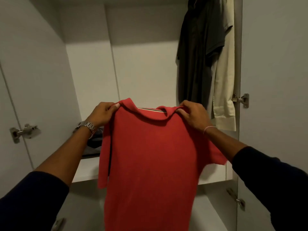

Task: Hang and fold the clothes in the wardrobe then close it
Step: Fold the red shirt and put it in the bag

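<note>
— Red cloth, that's a red shirt [150,164], held up in front of the open wardrobe [93,72]?

— Yes. The left hand [103,114] pinches one shoulder, the right hand [191,114] the other, fingers clamped on the fabric at either side of the collar.

— Which way does it lie?

— It hangs straight down from both hands, long axis upright. Neither hand is nearer; hanging clothes [203,55] sit far right, up above.

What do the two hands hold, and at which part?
Both hold the red shirt by its shoulders beside the collar: left hand on one, right hand on the other.
</note>
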